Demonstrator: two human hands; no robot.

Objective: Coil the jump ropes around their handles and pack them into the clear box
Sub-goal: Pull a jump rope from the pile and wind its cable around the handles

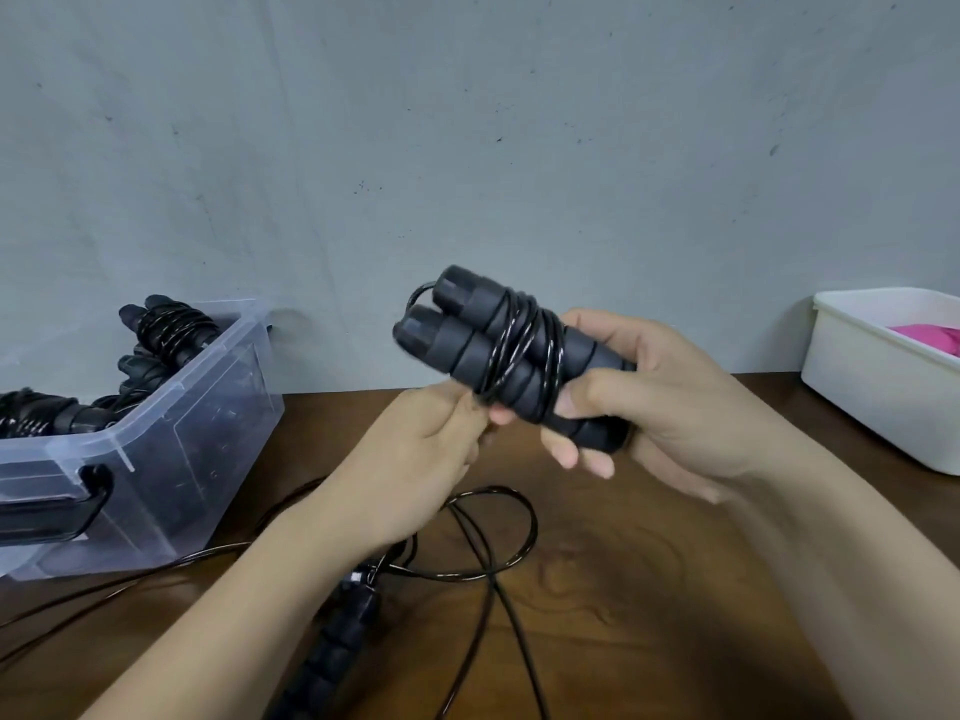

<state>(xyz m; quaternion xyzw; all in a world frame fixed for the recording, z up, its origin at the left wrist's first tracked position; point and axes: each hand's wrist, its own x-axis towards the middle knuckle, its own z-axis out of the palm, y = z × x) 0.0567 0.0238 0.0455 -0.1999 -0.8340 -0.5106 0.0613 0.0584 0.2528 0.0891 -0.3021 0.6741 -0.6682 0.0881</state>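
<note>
Handles (pixel 460 353) gripped by right hand (pixel 654 407), axis pointing far-left; left hand (pixel 431 449) pinches rope (pixel 522 345) beneath; box (pixel 171 402) lies left.

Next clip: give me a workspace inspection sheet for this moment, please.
Surface: brown wooden table.
Job's things: handle pair with wound cord, held above the table; clear box at left holds coiled ropes.
Clutter: white bin at right, pink item inside.
Grips: right hand grips the handle pair; left hand pinches the wound cord from below.
Cables: loose rope loops on the table beside a second handle.
Surroundings: scuffed grey wall.
</note>
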